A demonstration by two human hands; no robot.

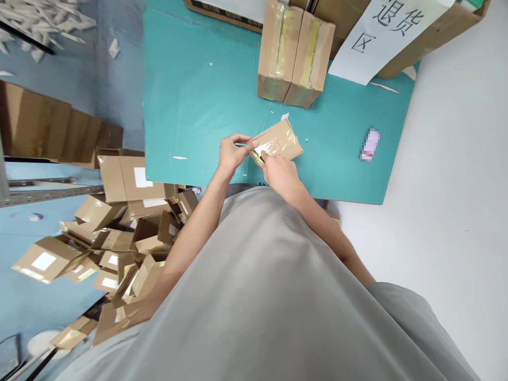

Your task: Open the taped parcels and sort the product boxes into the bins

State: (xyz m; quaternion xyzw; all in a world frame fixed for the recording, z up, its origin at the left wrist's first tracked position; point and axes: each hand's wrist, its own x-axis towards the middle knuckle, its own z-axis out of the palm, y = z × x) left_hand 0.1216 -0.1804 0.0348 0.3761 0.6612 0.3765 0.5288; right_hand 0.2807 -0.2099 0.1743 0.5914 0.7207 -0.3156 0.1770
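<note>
A small taped cardboard box (282, 138) is tilted on the teal tabletop near its front edge. Clear tape shines across its upper face. My left hand (234, 152) grips the box's left end, with the thumb on top and the fingers behind. In my right hand (280, 172) is a small yellow-and-black box cutter (261, 157), mostly covered by the fingers. Its tip is at the box's near left edge; the blade itself is too small to make out.
Two taped cartons (296, 58) stand at the back of the teal table (190, 95). Right of them is a larger box with a white paper sign (381, 37). A blurred pinkish item (370, 144) lies at the right. Several opened cartons (119, 238) are heaped on the floor at left.
</note>
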